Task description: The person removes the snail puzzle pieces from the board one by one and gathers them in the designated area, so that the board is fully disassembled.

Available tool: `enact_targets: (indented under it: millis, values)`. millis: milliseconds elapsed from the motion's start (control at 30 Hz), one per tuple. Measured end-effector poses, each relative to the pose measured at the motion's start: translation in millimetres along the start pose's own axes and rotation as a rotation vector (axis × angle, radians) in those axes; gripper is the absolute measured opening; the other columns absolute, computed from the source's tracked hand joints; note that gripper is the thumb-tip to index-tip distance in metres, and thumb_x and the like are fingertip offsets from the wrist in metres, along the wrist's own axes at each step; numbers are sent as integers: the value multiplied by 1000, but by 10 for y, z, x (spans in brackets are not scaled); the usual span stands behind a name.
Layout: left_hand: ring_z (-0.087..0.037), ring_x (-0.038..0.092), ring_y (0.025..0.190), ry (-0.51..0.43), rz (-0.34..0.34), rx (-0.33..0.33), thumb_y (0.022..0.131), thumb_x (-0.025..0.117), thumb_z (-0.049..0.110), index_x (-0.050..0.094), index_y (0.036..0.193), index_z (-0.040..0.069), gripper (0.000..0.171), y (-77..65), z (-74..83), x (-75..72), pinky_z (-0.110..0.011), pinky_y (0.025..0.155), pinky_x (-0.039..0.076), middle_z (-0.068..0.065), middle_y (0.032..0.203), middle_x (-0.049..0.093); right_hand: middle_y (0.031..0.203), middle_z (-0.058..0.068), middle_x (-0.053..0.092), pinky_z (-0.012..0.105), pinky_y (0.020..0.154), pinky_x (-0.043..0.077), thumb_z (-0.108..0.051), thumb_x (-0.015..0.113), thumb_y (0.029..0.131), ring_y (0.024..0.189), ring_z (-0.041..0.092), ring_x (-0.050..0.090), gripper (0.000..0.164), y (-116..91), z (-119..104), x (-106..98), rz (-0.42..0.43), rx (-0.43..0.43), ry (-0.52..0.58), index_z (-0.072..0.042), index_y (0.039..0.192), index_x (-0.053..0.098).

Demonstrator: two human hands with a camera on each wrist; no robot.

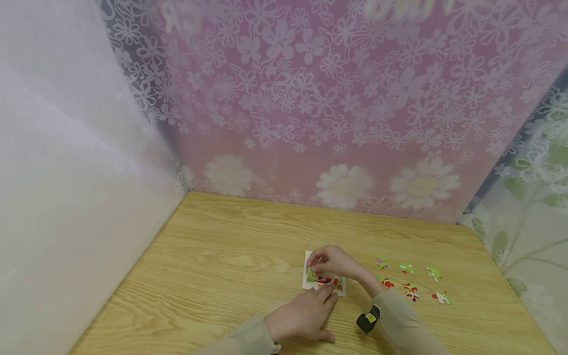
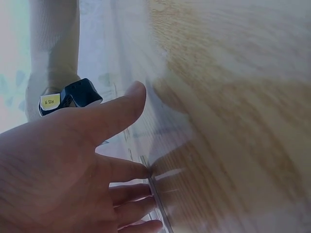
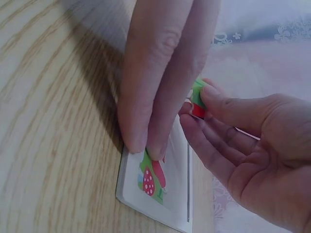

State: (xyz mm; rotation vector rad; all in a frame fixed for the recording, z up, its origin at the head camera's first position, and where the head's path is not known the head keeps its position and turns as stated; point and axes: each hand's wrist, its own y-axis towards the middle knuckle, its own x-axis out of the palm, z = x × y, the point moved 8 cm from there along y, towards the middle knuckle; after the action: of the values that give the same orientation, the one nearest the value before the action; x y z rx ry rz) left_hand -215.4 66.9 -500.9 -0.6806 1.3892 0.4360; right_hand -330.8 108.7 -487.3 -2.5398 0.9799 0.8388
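Note:
A small white puzzle tray (image 1: 305,284) lies on the table in front of the person. The left hand (image 1: 303,314) rests its straight fingers on the tray's near edge; in the left wrist view that hand (image 2: 92,170) is flat, thumb spread. Over the tray's far left part, the right hand (image 1: 336,261) pinches a puzzle piece. The right wrist view shows this green and red puzzle piece (image 3: 198,99) between thumb and fingertips. A fitted piece with a spotted mushroom (image 3: 148,182) lies in the tray beneath the left fingertips.
Several loose puzzle pieces (image 1: 411,292) lie in two rows on the table (image 1: 222,246) right of the tray. A black wrist camera (image 1: 367,319) sits on the right wrist. A flowered pink curtain (image 1: 284,123) stands behind the table, a white sheet (image 1: 88,148) on the left.

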Motion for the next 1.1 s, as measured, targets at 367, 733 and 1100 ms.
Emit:
enact_targets:
  millis: [367,733,1100]
  values:
    - [-19,32,149,-29,-4,4,89,59,68,38,156,7,93,-10,13,-27,-36,112,42,-10,164,31,90,10,74,39,69,60,-9,66,98,78,30,72,13,-118,47,-95,48,49,54,-2,106,75]
    - [-17,38,146,4,34,-23,90,59,69,42,155,12,88,2,-18,-19,-39,110,44,-3,161,35,93,13,74,43,74,61,-9,67,98,81,27,73,18,-368,58,-301,98,69,30,2,110,73]
    - [-19,44,141,-53,104,17,93,62,62,51,148,10,77,21,-61,-77,-29,113,38,-6,153,45,102,15,73,38,75,61,-10,67,98,82,20,72,23,-872,202,-644,205,111,41,2,117,72]
